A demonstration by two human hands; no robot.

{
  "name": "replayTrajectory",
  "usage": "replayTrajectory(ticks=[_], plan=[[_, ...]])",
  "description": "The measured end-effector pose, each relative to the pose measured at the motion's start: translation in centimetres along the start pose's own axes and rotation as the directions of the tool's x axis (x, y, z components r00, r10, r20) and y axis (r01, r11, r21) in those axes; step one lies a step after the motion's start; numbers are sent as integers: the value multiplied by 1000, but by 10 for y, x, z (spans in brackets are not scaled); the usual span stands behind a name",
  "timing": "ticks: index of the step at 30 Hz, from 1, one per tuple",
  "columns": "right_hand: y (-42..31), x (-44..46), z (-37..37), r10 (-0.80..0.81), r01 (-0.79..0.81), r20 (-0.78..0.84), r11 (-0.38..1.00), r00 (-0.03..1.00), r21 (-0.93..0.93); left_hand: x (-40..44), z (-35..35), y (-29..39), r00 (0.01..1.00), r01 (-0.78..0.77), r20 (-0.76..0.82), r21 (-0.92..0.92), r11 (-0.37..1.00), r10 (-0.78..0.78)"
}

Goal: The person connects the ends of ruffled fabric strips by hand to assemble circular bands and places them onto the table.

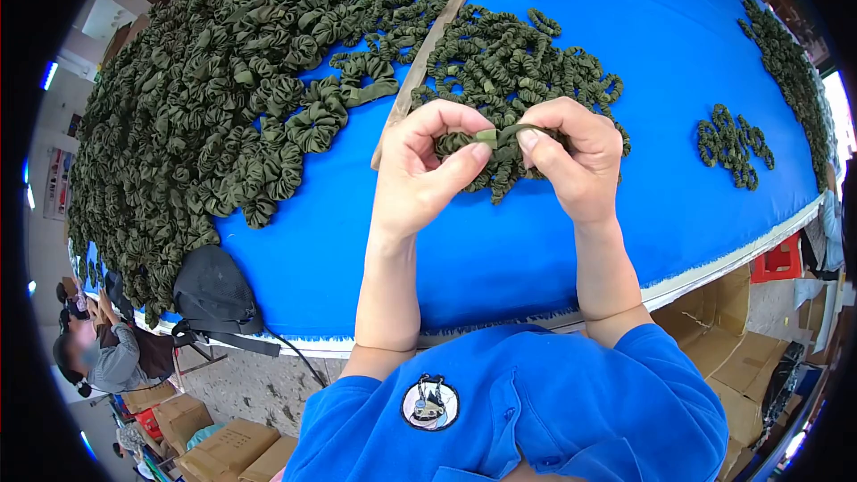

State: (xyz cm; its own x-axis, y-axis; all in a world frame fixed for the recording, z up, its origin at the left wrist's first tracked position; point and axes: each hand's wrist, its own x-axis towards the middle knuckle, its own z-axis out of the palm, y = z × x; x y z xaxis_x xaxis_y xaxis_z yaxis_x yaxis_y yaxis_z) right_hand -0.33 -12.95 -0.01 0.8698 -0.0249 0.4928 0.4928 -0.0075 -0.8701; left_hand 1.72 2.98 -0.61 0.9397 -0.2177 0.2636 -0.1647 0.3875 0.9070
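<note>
A dark green scrunchie point(505, 136) is stretched between my two hands above the blue cloth. My left hand point(430, 165) pinches a flat end of its fabric between thumb and forefinger. Opposite it, my right hand point(576, 156) grips the other side with thumb and fingertips. Just behind my hands lies a heap of tightly gathered green scrunchies point(509, 67), partly hidden by them. A much larger pile of fuller, puffier scrunchies point(214, 89) spreads over the left side of the table.
A wooden strip point(437, 40) divides the piles on the blue cloth point(339, 241). A black bag point(214, 290) lies at the front left edge. Small scrunchie bunches point(734, 147) sit right. Cardboard boxes point(234, 448) stand on the floor. Another person point(120, 357) sits at far left.
</note>
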Motion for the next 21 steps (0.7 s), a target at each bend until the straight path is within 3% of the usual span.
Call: replayTrajectory(ticks=[3, 9, 14, 18, 21], plan=[[0, 1, 0, 112, -114, 29, 990, 993, 85, -1, 0, -1, 999, -40, 26, 127, 991, 37], [11, 2, 3, 144, -153, 107, 985, 984, 76, 1, -6, 1, 999, 14, 50, 42, 999, -16], [5, 1, 13, 170, -171, 28, 941, 985, 291, 2, 2, 2, 994, 99, 45, 2, 995, -99], [-2, 2, 16, 186, -183, 118, 982, 975, -43, 3, 4, 2, 991, 127, -36, -80, 989, -130], [4, 3, 17, 193, -182, 148, 980, 970, -83, 4, -4, -4, 993, 111, -23, -182, 977, -117]])
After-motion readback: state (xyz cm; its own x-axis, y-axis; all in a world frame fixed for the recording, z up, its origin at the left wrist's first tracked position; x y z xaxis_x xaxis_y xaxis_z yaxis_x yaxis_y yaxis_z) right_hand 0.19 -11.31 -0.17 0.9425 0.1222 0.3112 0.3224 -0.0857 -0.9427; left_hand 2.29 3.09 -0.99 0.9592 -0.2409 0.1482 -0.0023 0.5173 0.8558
